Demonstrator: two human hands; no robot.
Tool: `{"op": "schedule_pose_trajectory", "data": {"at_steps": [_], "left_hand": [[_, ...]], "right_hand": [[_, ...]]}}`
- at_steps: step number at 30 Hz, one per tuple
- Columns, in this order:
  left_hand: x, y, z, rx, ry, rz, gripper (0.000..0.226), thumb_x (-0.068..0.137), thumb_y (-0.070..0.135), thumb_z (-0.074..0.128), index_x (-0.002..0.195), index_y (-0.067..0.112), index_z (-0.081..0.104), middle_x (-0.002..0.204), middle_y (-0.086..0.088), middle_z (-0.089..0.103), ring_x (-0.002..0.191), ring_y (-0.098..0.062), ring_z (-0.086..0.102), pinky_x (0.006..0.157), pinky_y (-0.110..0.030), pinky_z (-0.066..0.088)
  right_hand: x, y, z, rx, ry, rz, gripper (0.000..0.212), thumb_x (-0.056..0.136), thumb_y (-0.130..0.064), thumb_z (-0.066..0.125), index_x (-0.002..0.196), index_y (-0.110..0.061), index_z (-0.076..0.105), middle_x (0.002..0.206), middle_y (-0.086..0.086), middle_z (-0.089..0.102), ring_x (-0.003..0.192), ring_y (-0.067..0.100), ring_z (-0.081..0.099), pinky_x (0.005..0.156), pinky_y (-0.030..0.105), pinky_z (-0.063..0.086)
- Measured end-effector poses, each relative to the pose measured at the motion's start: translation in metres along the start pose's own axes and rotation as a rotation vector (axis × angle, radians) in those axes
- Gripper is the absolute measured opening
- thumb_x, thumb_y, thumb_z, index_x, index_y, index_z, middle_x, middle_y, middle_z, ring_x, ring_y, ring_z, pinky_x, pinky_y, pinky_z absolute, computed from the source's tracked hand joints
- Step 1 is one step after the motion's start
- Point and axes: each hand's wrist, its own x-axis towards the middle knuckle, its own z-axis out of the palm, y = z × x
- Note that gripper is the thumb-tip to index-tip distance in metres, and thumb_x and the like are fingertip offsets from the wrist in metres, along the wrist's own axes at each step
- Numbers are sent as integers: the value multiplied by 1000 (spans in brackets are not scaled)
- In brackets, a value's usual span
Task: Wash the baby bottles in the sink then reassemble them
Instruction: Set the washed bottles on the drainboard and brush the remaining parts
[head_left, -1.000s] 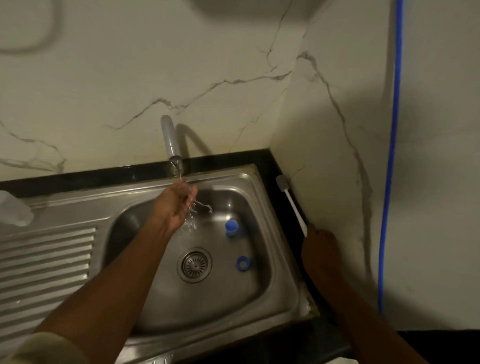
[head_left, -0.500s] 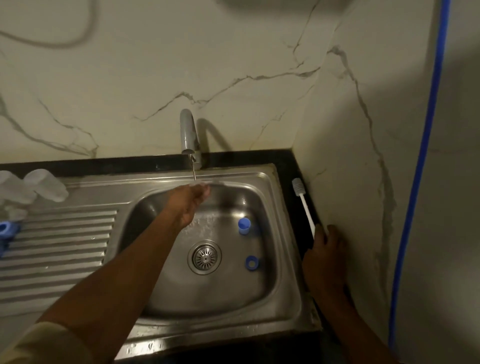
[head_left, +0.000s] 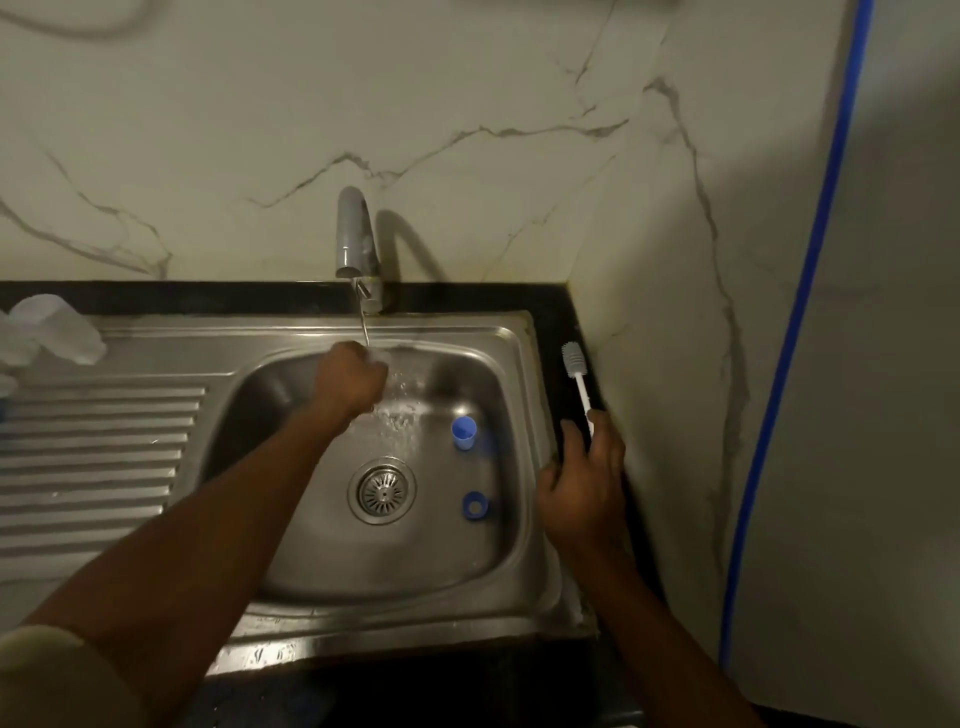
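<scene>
Holds left grip (head_left: 348, 382) curled under tap (head_left: 356, 239) stream for rinsing; contents not discernible. Clasps brush (head_left: 581, 387) handle in right grip (head_left: 584, 488), right of sink (head_left: 514, 332), ready to scrub. Finds bottles (head_left: 52, 327) far left on drainboard (head_left: 104, 441).

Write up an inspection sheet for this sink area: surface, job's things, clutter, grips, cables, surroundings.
Surface: steel sink, wet under the running tap; ribbed drainboard on its left.
Job's things: blue cap and blue ring in the basin, right of the drain; clear bottle parts at the drainboard's back left; brush over the counter.
Clutter: nothing seen.
Grips: left hand curled under the water, contents unclear; right hand pinches the brush handle.
Cables: blue cord runs down the right wall.
Surroundings: marble walls, black counter.
</scene>
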Motion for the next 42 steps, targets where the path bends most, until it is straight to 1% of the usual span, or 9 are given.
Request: {"op": "schedule_pose_trajectory", "data": {"at_steps": [4,9,13,17,23,28,33,38,42], "left_hand": [[-26,-1,1,243,-312,-175,15,88,9,66,88,-7,65,71,-18,64,47,-20,57,46,-27,49],[-71,22,-1,161,205,269,25,97,22,60,119,11,57,92,-6,69,73,-15,66,67,-26,55],[-107,14,7,87,465,658,26,102,22,55,127,13,55,102,2,62,76,-6,61,67,-16,46],[-81,-48,25,496,-107,-163,29,89,14,61,116,2,62,116,-15,69,103,-29,69,77,-32,52],[-82,-41,3,-485,-117,-468,20,74,21,70,74,1,70,63,-11,67,51,-20,62,52,-28,49],[-67,-84,-82,-882,-6,-545,15,70,14,74,78,1,74,56,-7,58,44,-16,49,50,-25,39],[-38,-150,-177,-1038,33,-495,24,87,17,72,64,10,68,50,-2,54,37,-10,44,36,-18,32],[12,-226,-261,-899,117,-379,33,95,30,59,96,1,74,80,-14,71,65,-26,63,61,-35,51],[40,-261,-281,-559,226,-212,20,90,19,52,98,22,70,91,-6,75,85,-28,72,86,-50,58]], "right_hand": [[-9,-14,4,100,-123,-5,49,75,-6,68,124,-6,60,149,17,37,136,36,34,105,47,44],[-10,-56,-5,343,-239,-62,52,89,-16,64,139,-20,51,157,0,21,138,12,29,104,18,32],[-13,-89,1,500,-259,-82,49,88,-14,65,135,-18,54,156,-2,26,138,11,34,107,19,33],[-29,-102,22,457,-427,-66,47,89,-13,63,135,-19,55,154,-1,31,140,14,35,107,11,23],[-34,-142,51,516,-526,-79,45,90,-15,62,129,-32,47,123,-7,60,100,-2,54,75,-8,32],[-32,-218,77,822,-576,-52,51,76,-27,76,124,-31,61,112,-10,70,100,7,67,85,27,56],[-23,-327,119,949,-620,-169,34,88,-6,71,115,-26,68,107,-14,73,100,4,68,86,20,53],[-16,-453,199,874,-532,-188,15,86,-12,73,98,-21,71,97,-7,70,89,6,66,82,30,55],[-10,-506,253,720,-506,-134,21,88,-15,68,109,-15,69,103,1,71,93,14,65,89,35,54]]}}
